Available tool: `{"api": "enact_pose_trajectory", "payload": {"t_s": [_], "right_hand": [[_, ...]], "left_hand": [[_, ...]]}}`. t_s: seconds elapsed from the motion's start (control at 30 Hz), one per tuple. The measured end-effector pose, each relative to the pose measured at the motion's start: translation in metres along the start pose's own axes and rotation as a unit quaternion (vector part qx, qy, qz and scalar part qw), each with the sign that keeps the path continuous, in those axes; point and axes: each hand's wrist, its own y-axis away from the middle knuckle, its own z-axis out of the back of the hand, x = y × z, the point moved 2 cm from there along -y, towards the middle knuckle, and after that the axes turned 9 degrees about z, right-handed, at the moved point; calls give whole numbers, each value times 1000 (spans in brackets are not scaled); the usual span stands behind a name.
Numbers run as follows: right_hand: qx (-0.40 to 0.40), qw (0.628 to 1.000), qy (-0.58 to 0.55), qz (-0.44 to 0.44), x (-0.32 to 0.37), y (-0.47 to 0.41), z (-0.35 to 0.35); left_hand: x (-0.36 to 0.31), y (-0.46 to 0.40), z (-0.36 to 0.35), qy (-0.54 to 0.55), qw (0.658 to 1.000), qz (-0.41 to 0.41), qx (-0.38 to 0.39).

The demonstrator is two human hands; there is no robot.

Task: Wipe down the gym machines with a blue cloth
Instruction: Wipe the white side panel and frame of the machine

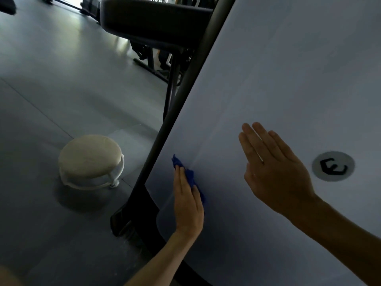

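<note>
A large pale grey panel of a gym machine [278, 83] fills the right half of the view, edged by a dark frame bar [165, 131]. My left hand [188, 201] presses a blue cloth [189, 176] flat against the panel's lower left part, fingers straight. The cloth shows above and to the right of the fingers. My right hand [272, 168] lies flat on the panel further right, fingers straight and together, holding nothing.
A round grey logo sticker [333, 166] sits on the panel right of my right hand. A low white padded stool [90, 159] stands on the grey floor to the left. A dark padded seat [148, 19] and other machine frames rise behind.
</note>
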Motion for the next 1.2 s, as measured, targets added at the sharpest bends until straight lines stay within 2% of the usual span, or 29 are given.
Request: {"api": "enact_pose_trajectory", "payload": {"t_s": [0.1,0.23,0.3,0.43,0.5,0.63,0.7,0.77,0.83,0.9,0.97,1.07,1.13,1.2], "right_hand": [[4,1000,-2,4,-14,0,10],[-5,1000,-7,-16,-44,-6,29],[-2,1000,-14,-13,-50,-1,30],[-24,999,-30,-29,-39,7,19],[-25,999,-22,-22,-24,10,10],[-10,1000,-30,0,-6,22,0],[-11,1000,-26,11,-9,23,3],[-12,999,-26,28,-18,21,6],[-14,999,-29,42,-28,18,10],[-23,997,-50,47,-43,15,16],[-20,997,-63,35,-59,18,24],[-26,997,-69,0,-61,32,31],[-13,998,-66,6,-47,43,27],[7,997,-72,17,-33,56,20]], "left_hand": [[-40,-7,0,10,999,34,-4],[-134,-26,-20,34,992,-118,-22],[-156,-28,-31,22,982,-188,-24],[-121,-26,-28,-33,965,-259,-27],[-76,-14,-24,-67,969,-238,-16],[-2,20,-10,-76,989,-119,48],[-4,19,-9,-79,991,-99,52],[-38,14,-17,-76,993,-85,37],[-95,7,-29,-37,992,-115,45],[-147,4,-39,3,981,-184,59],[-162,3,-47,-16,963,-265,38],[-119,9,-45,-86,944,-317,35],[-63,27,-37,-129,945,-295,60],[-4,50,-23,-202,932,-288,94]]}}
